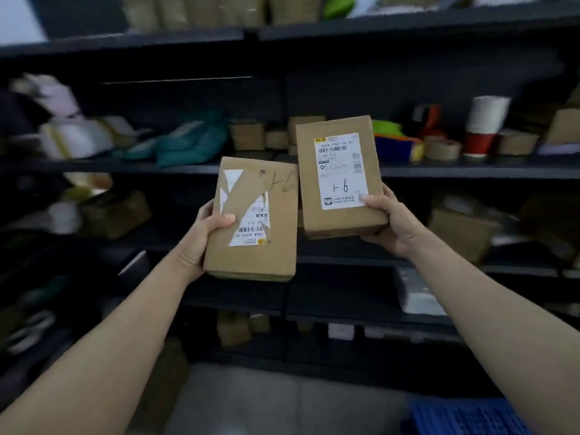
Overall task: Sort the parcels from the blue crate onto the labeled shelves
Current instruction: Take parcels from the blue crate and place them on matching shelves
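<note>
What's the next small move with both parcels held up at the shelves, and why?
Likely scan the shelves for one matching label before placing either. The left hand grips the torn-label parcel, the right hand grips the intact-label parcel, and both bear the same handwritten mark, seemingly 1-6, so they should go together. Shelf labels are too blurred to read here.
</note>
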{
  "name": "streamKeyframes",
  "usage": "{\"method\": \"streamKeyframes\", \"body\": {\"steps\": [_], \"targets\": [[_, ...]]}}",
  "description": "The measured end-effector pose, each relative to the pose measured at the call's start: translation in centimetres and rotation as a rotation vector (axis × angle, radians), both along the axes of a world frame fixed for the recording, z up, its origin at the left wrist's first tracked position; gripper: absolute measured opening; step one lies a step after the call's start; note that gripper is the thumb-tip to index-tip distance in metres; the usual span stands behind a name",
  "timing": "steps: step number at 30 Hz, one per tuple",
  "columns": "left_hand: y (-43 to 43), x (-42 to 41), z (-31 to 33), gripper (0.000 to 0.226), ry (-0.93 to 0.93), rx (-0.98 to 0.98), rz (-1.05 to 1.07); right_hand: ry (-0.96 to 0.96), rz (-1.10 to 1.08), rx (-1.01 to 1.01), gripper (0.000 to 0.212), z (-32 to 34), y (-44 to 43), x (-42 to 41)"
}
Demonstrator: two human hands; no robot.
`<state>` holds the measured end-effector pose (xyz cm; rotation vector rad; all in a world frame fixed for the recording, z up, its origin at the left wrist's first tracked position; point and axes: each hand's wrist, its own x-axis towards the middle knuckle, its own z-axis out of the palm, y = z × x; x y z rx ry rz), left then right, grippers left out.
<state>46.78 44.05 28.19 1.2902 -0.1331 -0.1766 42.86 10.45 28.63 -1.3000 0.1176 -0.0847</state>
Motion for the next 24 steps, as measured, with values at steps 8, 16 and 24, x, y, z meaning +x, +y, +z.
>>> {"method": "streamKeyframes", "body": {"steps": [8, 16, 24], "targets": [[26.7, -7.8, 1.3, 0.058, -0.026, 0.028, 0.465, -0.096, 0.493, -0.052, 0.060, 2.1, 27.7, 8.0], [44.1, -19.7, 1.7, 0.061, -0.043, 0.068, 0.879, -0.121, 0.895, -0.044, 0.070, 3.6, 53.5, 8.1], [53.1, -31.9, 1.1, 0.060, -0.099, 0.017, 1.286, -0.118, 1.293, -0.035, 0.078, 3.7, 74.7, 3.0]]}}
